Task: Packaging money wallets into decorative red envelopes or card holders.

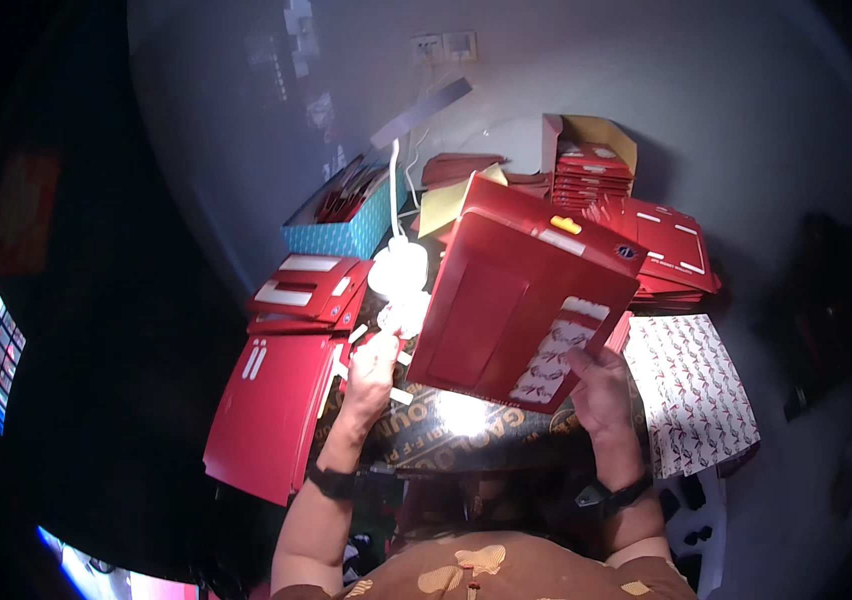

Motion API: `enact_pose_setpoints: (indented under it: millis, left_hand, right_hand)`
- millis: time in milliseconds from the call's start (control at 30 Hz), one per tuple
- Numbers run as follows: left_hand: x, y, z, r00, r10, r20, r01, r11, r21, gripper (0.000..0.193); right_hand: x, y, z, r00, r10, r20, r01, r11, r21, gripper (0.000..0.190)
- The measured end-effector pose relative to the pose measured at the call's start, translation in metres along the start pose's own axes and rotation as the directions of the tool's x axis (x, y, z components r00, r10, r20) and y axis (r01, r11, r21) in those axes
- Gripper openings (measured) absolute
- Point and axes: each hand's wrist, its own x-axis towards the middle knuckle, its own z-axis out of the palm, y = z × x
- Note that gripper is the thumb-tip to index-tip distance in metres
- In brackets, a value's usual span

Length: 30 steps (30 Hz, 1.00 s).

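Note:
My right hand [600, 386] grips the lower right edge of a large red printed card folder [486, 300], which is raised and tilted above the dark tabletop. The folder has cut-out windows, a yellow spot near its top and a patterned white area near my thumb. My left hand [375, 375] is at the folder's left, its fingers curled near a brightly lit whitish item [405, 313] below the lamp base; whether it holds anything is unclear. Small white strips [400, 396] lie scattered on the table beside my left hand.
A desk lamp [398, 268] stands behind my left hand. Red card stacks lie at left [268, 405] and right [673, 240]. Farther back are a blue patterned box [343, 232] and an open carton [550, 142] of red packs. Patterned white sheets [692, 390] lie at right.

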Motion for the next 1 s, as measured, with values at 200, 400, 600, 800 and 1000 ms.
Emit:
enact_pose_setpoints:
  millis: [200,400,600,800,1000]
  left_hand:
    - [-0.024,0.059,0.025,0.984,-0.016,0.175,0.063,0.962,-0.264,0.043]
    - [-0.064,0.041,0.012,0.971,-0.203,0.128,0.224,0.957,-0.185,0.039]
    - [-0.070,0.039,0.018,0.977,-0.153,0.152,0.167,0.982,-0.084,0.047]
    - [-0.069,0.052,0.020,0.946,-0.259,0.194,0.294,0.939,-0.179,0.043]
    - [-0.068,0.051,0.017,0.927,-0.299,0.226,0.337,0.928,-0.157,0.038]
  right_hand:
    - [-0.013,-0.003,0.006,0.996,-0.056,0.075,0.081,0.915,-0.395,0.024]
    - [-0.031,0.000,0.011,0.929,-0.152,0.338,0.358,0.606,-0.710,0.027]
    - [-0.035,0.021,-0.005,0.887,-0.107,0.449,0.448,0.434,-0.781,0.080]
    - [-0.035,0.026,-0.012,0.916,-0.001,0.400,0.306,0.645,-0.700,0.109]
    - [-0.034,0.019,-0.012,0.896,-0.045,0.443,0.377,0.606,-0.701,0.100]
